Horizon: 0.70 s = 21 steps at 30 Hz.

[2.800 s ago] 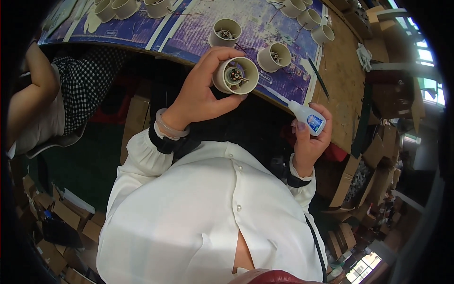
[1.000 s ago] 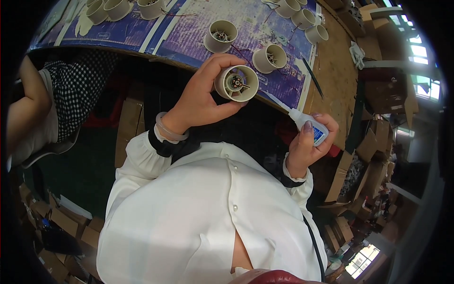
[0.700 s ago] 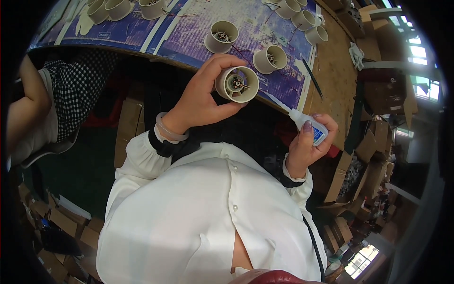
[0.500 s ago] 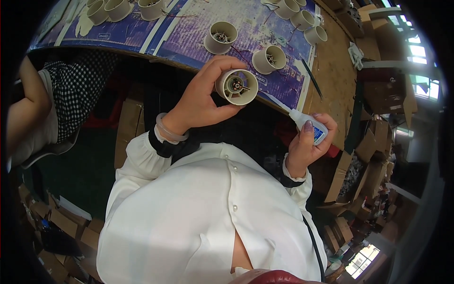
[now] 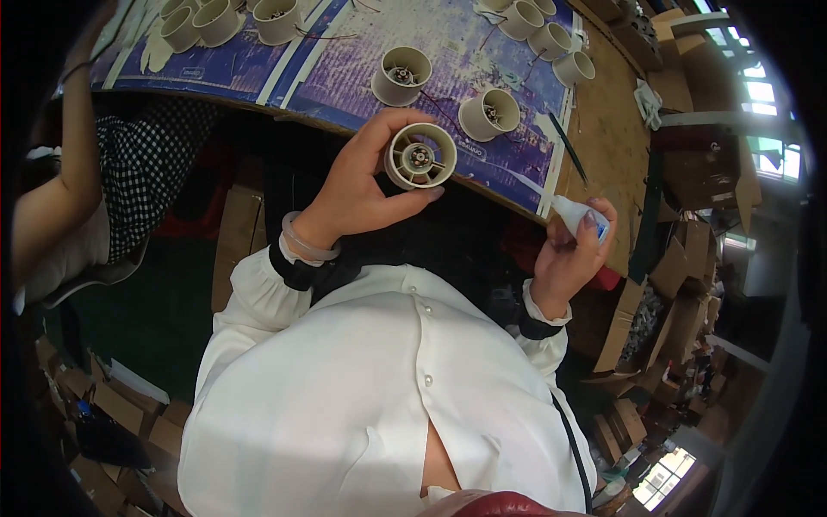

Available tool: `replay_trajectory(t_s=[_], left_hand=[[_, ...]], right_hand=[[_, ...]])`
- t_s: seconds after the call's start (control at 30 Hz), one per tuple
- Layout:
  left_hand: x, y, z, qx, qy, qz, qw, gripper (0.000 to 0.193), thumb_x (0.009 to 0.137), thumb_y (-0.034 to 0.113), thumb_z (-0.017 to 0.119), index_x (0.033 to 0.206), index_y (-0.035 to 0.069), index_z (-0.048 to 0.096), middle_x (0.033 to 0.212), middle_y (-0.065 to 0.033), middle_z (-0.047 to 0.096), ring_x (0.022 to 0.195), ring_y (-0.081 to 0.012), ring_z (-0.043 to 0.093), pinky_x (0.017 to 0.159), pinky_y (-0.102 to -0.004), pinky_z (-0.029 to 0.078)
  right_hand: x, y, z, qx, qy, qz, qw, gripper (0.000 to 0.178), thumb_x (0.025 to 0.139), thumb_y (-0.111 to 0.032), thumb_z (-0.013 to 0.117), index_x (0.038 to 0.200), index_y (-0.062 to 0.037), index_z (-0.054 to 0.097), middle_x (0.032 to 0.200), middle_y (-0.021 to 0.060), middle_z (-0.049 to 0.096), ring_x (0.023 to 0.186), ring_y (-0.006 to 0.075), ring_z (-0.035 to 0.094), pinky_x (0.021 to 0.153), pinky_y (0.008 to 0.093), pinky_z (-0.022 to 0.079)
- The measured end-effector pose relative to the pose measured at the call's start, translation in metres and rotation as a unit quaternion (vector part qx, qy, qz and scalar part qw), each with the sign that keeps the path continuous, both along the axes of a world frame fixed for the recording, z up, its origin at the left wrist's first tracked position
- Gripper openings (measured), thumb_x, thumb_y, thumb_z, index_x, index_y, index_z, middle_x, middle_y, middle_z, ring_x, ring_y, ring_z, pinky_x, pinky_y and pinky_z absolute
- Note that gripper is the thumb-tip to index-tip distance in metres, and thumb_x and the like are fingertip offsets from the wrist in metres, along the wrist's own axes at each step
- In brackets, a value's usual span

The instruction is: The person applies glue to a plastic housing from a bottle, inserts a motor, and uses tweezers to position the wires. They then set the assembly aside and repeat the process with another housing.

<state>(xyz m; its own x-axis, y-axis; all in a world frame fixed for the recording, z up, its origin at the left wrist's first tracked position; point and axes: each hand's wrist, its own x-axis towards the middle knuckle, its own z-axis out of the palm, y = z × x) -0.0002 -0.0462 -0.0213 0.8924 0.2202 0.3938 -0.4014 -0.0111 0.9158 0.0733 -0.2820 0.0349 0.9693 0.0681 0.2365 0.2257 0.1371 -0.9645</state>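
In my left hand (image 5: pixel 366 177) is a cream round fan housing (image 5: pixel 446 155), gripped by its rim between thumb and fingers. Its open end is turned up toward me, showing spokes around a central hub (image 5: pixel 420 157) with metal parts. My right hand (image 5: pixel 573 258) is closed around a small white squeeze bottle (image 5: pixel 579 219) with a narrow nozzle and a blue label, which points up and left beside the table edge. The bottle and the housing are apart. Two similar housings, one (image 5: pixel 401 76) and another (image 5: pixel 488 115), stand upright on the table just beyond my left hand.
Several more housings (image 5: pixel 550 40) stand at the table's far right and others (image 5: pixel 217 21) at far left, some with thin red wires. A dark slim tool (image 5: pixel 568 148) lies near the right edge. At left sits another person (image 5: pixel 73 189). Cardboard boxes (image 5: pixel 633 327) stand at right.
The housing has turned to face me more squarely and shifted slightly left. My right hand has moved a little right, drawing the bottle away from it. The other person's arm has reached up toward the table.
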Motion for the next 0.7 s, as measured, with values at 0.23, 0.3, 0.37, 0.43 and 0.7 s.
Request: replay_trajectory(t_s=[0.23,0.3,0.37,0.43,0.7], left_hand=[[-0.012,0.057,0.006,0.004,-0.006,0.104,0.995,0.06,0.074,0.008,0.074,0.127,0.003,0.047,0.114,-0.0067,0.059,0.104,-0.0147,0.058,0.091,-0.0292,0.048],[-0.011,0.078,0.008,-0.027,0.013,0.118,0.993,0.059,0.075,0.009,0.073,0.128,0.002,0.047,0.114,-0.0066,0.059,0.105,-0.0147,0.058,0.091,-0.0298,0.048],[-0.006,0.099,0.01,0.099,0.058,0.154,0.981,0.06,0.075,0.01,0.073,0.128,0.002,0.047,0.116,-0.0082,0.06,0.103,-0.0184,0.06,0.09,-0.0313,0.048],[0.001,0.107,0.012,0.164,0.078,0.171,0.968,0.06,0.075,0.01,0.073,0.128,0.002,0.047,0.117,-0.0091,0.06,0.102,-0.0203,0.061,0.089,-0.0321,0.049],[0.021,0.099,0.017,0.46,-0.021,0.34,0.82,0.065,0.073,0.015,0.075,0.13,0.003,0.047,0.13,-0.0136,0.055,0.119,-0.0345,0.049,0.103,-0.0417,0.037]], right_hand=[[0.014,-0.009,-0.007,0.106,0.046,0.025,0.993,0.029,0.09,-0.023,0.057,0.112,-0.0053,0.051,0.083,0.0026,0.049,0.059,0.0077,0.039,0.051,0.0224,0.029],[0.015,-0.007,-0.007,0.113,0.051,0.026,0.992,0.029,0.09,-0.023,0.057,0.112,-0.0051,0.051,0.082,0.0025,0.049,0.059,0.0077,0.04,0.051,0.0224,0.029],[0.015,-0.006,-0.007,0.117,0.061,0.033,0.991,0.029,0.09,-0.022,0.057,0.113,-0.0049,0.051,0.082,0.0024,0.049,0.06,0.0076,0.04,0.051,0.0225,0.029],[0.015,-0.004,-0.008,0.122,0.059,0.038,0.99,0.029,0.09,-0.022,0.057,0.113,-0.0048,0.051,0.082,0.0023,0.049,0.06,0.0075,0.04,0.051,0.0224,0.029],[0.015,-0.007,-0.007,0.13,0.058,0.031,0.989,0.029,0.091,-0.022,0.057,0.114,-0.0044,0.051,0.08,0.0022,0.049,0.06,0.007,0.039,0.052,0.0223,0.03]])
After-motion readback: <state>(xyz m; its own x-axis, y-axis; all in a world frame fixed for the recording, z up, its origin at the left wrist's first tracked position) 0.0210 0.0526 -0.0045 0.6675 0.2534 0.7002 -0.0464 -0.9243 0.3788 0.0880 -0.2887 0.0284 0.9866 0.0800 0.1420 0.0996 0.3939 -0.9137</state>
